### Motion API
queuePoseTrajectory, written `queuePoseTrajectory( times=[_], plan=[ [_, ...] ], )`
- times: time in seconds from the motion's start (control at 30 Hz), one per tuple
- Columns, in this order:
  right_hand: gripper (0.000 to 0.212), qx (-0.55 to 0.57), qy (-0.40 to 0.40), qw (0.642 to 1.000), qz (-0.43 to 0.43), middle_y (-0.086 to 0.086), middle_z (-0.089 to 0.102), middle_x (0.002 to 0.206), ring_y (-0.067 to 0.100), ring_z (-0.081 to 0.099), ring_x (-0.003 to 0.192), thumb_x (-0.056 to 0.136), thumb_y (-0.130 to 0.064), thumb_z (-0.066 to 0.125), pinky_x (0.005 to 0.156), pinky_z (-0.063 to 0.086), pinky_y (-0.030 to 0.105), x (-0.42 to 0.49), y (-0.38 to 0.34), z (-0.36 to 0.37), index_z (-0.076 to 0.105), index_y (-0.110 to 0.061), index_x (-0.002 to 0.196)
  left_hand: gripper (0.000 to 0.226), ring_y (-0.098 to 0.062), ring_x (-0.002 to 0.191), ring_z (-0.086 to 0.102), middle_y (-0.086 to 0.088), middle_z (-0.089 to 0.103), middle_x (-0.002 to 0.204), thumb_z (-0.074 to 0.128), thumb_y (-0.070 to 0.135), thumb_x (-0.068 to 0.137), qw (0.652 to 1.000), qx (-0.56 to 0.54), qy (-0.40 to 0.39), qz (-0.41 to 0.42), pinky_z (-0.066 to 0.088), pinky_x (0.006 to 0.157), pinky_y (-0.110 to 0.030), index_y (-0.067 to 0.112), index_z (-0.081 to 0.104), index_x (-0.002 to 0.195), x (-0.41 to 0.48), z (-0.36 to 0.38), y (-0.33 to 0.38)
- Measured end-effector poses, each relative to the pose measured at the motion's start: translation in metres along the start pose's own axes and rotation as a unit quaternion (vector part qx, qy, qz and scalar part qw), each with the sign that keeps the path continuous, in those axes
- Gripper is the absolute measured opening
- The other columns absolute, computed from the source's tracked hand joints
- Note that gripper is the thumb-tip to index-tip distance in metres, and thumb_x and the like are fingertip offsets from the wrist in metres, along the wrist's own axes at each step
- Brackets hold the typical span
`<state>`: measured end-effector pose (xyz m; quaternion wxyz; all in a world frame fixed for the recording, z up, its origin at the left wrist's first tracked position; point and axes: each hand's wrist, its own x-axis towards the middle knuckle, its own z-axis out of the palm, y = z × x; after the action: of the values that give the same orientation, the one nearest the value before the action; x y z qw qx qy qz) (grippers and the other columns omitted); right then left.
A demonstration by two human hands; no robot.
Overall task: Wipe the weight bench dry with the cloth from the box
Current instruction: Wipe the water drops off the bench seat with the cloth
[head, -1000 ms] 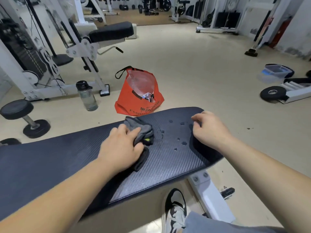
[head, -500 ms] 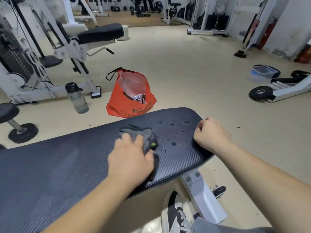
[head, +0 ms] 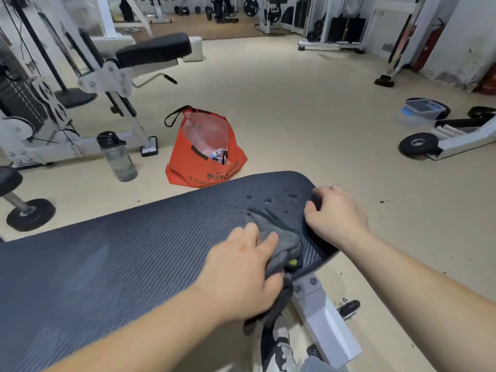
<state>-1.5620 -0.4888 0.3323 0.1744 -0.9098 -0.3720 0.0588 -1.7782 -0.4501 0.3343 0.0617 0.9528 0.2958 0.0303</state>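
Observation:
The dark textured weight bench runs across the lower half of the head view. A crumpled grey cloth lies on its right end, partly hanging over the near edge. My left hand holds the cloth down, fingers over it and thumb curled under its near side. Water drops sit on the pad just beyond the cloth. My right hand grips the bench's right end with curled fingers.
An orange bag stands on the floor behind the bench, a water bottle to its left. A dumbbell lies far left. A clear plastic box and weight plates sit at right. My shoe is under the bench.
My left hand has slid the cloth to the right along the pad, close to my right hand. Fewer drops show on the pad. The view shifted slightly.

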Motion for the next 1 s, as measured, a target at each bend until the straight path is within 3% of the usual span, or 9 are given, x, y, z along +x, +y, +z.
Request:
queuePoseTrajectory(
  times=[0.07, 0.2, 0.27, 0.47, 0.6, 0.67, 0.83, 0.9, 1.0],
  plan=[
    [0.046, 0.017, 0.003, 1.0, 0.007, 0.007, 0.055, 0.137, 0.03, 0.046, 0.134, 0.097, -0.037, 0.047, 0.103, 0.042, 0.041, 0.001, 0.0, 0.001, 0.055, -0.024, 0.14, 0.066, -0.025, 0.119, 0.047, 0.0, 0.044, 0.123, 0.041, 0.063, 0.088, 0.999, 0.018, -0.004, 0.027, 0.051, 0.089, -0.041, 0.04, 0.034, 0.15, 0.012, -0.002, -0.031],
    [0.044, 0.009, -0.005, 1.0, 0.009, 0.006, 0.058, 0.137, 0.029, 0.047, 0.134, 0.097, -0.035, 0.046, 0.1, 0.044, 0.04, 0.004, 0.002, 0.004, 0.059, -0.024, 0.137, 0.056, -0.035, 0.12, 0.052, -0.011, 0.05, 0.125, 0.044, 0.059, 0.09, 0.973, 0.026, 0.023, -0.23, 0.051, 0.093, -0.046, 0.029, 0.052, 0.137, 0.045, -0.004, -0.083],
    [0.042, 0.017, 0.001, 1.0, 0.021, 0.004, 0.059, 0.135, 0.028, 0.047, 0.133, 0.096, -0.031, 0.044, 0.097, 0.043, 0.038, 0.006, 0.001, 0.004, 0.062, -0.025, 0.134, 0.056, -0.037, 0.119, 0.051, -0.013, 0.05, 0.125, 0.043, 0.058, 0.092, 0.96, 0.032, 0.043, -0.275, 0.05, 0.091, -0.046, 0.021, 0.053, 0.133, 0.05, 0.0, -0.069],
    [0.045, 0.06, 0.018, 0.997, 0.051, -0.001, 0.061, 0.134, 0.028, 0.048, 0.132, 0.09, -0.018, 0.045, 0.097, 0.042, 0.037, 0.007, 0.001, 0.006, 0.067, -0.03, 0.127, 0.061, -0.028, 0.119, 0.05, -0.002, 0.046, 0.12, 0.04, 0.065, 0.09, 1.0, 0.026, 0.002, 0.015, 0.05, 0.09, -0.042, 0.038, 0.04, 0.145, 0.051, -0.006, -0.066],
    [0.053, 0.071, 0.017, 0.996, 0.045, -0.004, 0.062, 0.134, 0.027, 0.047, 0.131, 0.085, -0.01, 0.045, 0.099, 0.043, 0.036, 0.007, 0.005, 0.007, 0.067, -0.029, 0.13, 0.056, -0.035, 0.124, 0.045, -0.011, 0.045, 0.129, 0.042, 0.057, 0.094, 0.98, 0.024, 0.013, -0.197, 0.047, 0.093, -0.046, 0.026, 0.047, 0.14, 0.101, -0.001, -0.074],
    [0.053, 0.088, 0.018, 0.995, 0.045, -0.003, 0.064, 0.134, 0.027, 0.048, 0.131, 0.085, -0.008, 0.045, 0.1, 0.042, 0.035, 0.008, 0.007, 0.008, 0.067, -0.027, 0.129, 0.057, -0.036, 0.126, 0.042, -0.013, 0.042, 0.133, 0.042, 0.056, 0.094, 0.976, 0.022, 0.019, -0.214, 0.046, 0.095, -0.047, 0.021, 0.047, 0.138, 0.115, 0.008, -0.041],
    [0.059, 0.165, 0.024, 0.983, 0.082, -0.003, 0.066, 0.131, 0.029, 0.053, 0.13, 0.088, -0.007, 0.044, 0.102, 0.041, 0.035, 0.014, 0.014, 0.005, 0.056, -0.025, 0.142, 0.065, -0.031, 0.121, 0.046, -0.006, 0.046, 0.128, 0.041, 0.06, 0.09, 0.99, -0.009, 0.0, 0.138, 0.048, 0.097, -0.045, 0.035, 0.039, 0.15, 0.126, 0.014, -0.012],
    [0.058, 0.205, 0.023, 0.973, 0.106, 0.0, 0.065, 0.134, 0.028, 0.052, 0.131, 0.089, -0.006, 0.043, 0.104, 0.039, 0.034, 0.017, 0.02, 0.004, 0.054, -0.021, 0.144, 0.063, -0.032, 0.123, 0.047, -0.007, 0.047, 0.131, 0.042, 0.059, 0.091, 0.994, 0.009, -0.012, 0.113, 0.047, 0.1, -0.045, 0.037, 0.04, 0.15, 0.152, 0.013, -0.027],
    [0.046, 0.264, 0.017, 0.955, 0.132, 0.005, 0.065, 0.137, 0.027, 0.053, 0.131, 0.094, -0.011, 0.042, 0.105, 0.039, 0.034, 0.02, 0.027, 0.007, 0.063, -0.017, 0.135, 0.055, -0.036, 0.13, 0.042, -0.012, 0.044, 0.135, 0.044, 0.053, 0.093, 0.997, 0.021, -0.01, -0.067, 0.042, 0.101, -0.047, 0.028, 0.047, 0.142, 0.18, 0.012, -0.012]
  ],
)
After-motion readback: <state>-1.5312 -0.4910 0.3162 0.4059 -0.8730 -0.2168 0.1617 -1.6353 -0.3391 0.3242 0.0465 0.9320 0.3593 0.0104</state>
